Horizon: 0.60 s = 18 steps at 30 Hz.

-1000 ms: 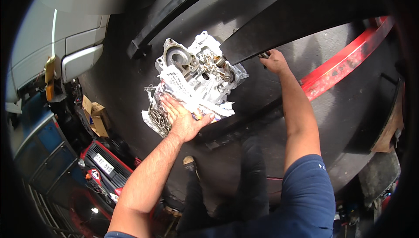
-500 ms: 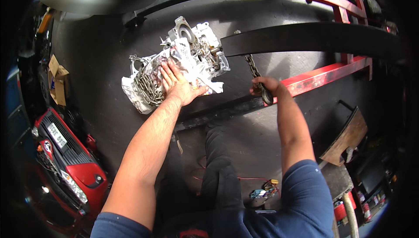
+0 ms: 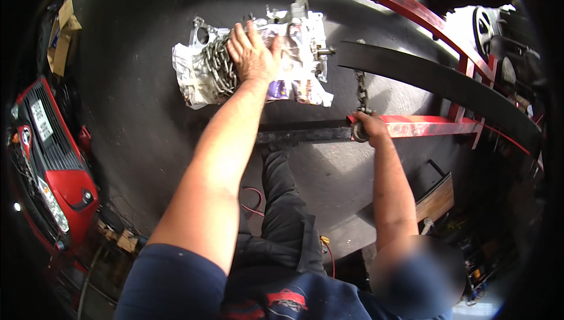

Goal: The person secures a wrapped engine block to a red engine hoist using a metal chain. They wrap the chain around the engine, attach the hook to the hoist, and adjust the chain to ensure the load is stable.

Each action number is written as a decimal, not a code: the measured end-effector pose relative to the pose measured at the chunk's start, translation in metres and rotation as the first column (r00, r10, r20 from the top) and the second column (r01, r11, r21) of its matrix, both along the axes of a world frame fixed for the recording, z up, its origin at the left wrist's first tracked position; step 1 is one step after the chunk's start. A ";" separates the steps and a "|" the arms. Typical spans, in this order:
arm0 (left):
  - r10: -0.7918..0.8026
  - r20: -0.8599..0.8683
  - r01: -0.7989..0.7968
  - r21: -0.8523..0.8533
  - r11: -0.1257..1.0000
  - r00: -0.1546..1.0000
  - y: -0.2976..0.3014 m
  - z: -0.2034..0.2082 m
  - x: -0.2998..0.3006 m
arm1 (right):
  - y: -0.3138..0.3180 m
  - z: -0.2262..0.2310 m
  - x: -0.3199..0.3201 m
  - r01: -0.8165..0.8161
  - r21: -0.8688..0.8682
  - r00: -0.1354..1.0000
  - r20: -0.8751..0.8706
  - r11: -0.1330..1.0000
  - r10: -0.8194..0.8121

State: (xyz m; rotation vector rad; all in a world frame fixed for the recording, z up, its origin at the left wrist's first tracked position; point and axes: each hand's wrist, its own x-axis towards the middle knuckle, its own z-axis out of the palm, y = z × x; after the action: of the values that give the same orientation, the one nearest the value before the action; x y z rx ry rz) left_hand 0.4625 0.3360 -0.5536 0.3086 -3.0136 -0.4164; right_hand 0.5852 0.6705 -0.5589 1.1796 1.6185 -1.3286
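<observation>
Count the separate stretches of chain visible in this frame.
2. One chain is draped over the wrapped engine part, just left of the left hand. The other chain hangs from the black boom down to the right hand. More may be hidden under the wrapping.

Silver engine part [image 3: 294, 32], grey chain [image 3: 218, 64], red frame [image 3: 429, 125], black boom [image 3: 435, 76], red car [image 3: 50, 161].
</observation>
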 end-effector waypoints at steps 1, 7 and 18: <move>0.002 0.091 -0.003 0.015 1.000 0.996 -0.002 -0.008 0.000 | 0.005 0.006 -0.003 -0.073 0.031 0.997 -0.016 0.997 0.073; 0.021 -0.167 -0.007 0.080 0.997 0.986 -0.004 -0.029 0.006 | 0.024 0.011 -0.004 -0.163 -0.031 0.983 0.085 0.986 0.165; 0.046 -0.188 -0.012 0.181 0.983 0.981 -0.007 -0.022 0.002 | -0.026 0.008 0.003 -0.173 0.058 0.980 0.111 0.983 0.166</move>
State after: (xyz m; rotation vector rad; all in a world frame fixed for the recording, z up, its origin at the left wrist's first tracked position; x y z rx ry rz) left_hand 0.4644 0.3295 -0.5752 0.3052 -2.7853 -0.6757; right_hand 0.5887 0.6447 -0.5512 1.1054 1.6581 -1.0936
